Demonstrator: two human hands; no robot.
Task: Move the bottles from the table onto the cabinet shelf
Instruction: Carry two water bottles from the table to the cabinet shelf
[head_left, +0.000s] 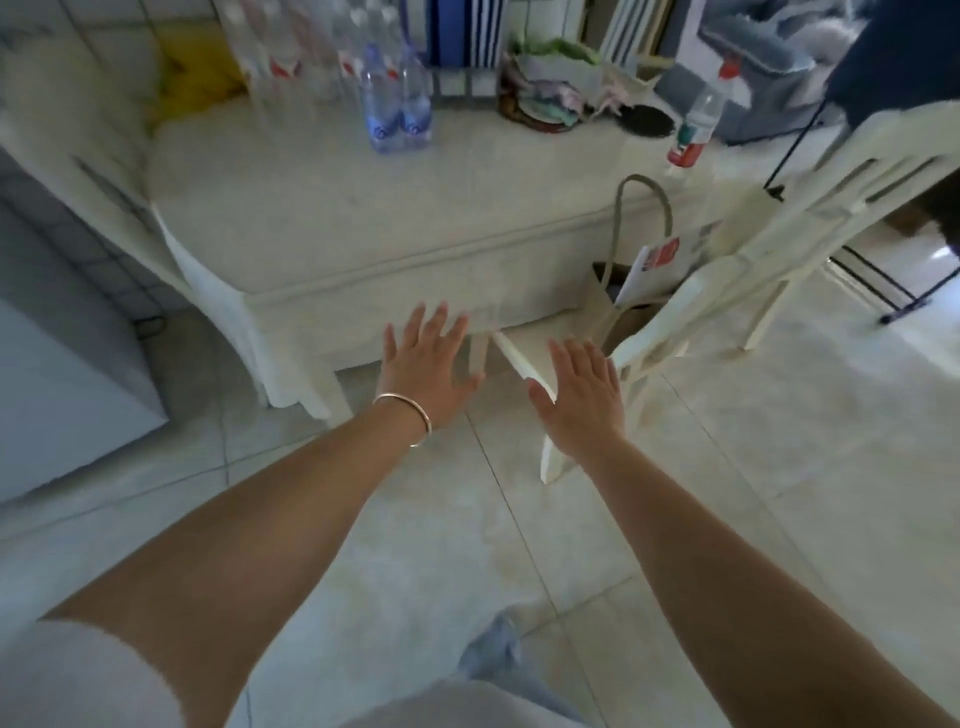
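Both arms are stretched forward over the pale tiled floor (519, 545), short of the table's near edge. The left hand (423, 364), marked by a thin silver bangle (405, 418) at the wrist, is held flat with fingers straight and spread, nothing grasped. The right hand (584, 392) is likewise released, fingers extended and loosely together, nothing held. Ahead, the table covered in a cream-white cloth (363, 218) is seen, and the task's bottles are found at its far side. Two clear plastic water bottles with blue-tinted labels (397, 101) are stood upright side by side, touching or nearly so, near the middle of the far edge. Behind and to their left, a cluster of taller clear bottles with red-and-white labels (291, 57) is made out, though it is blurred and the count cannot be told. Well apart, at the table's right end, a single clear bottle with a red cap and a red-and-green label (696, 122) is seen upright. A dark round bowl heaped with crumpled cloth or paper (545, 98) is set between the two groups. A cream plastic chair (727, 270) is tilted against the right corner, and a beige paper bag with a rope handle (639, 280) is stood beside it. The cabinet shelf is not made out.
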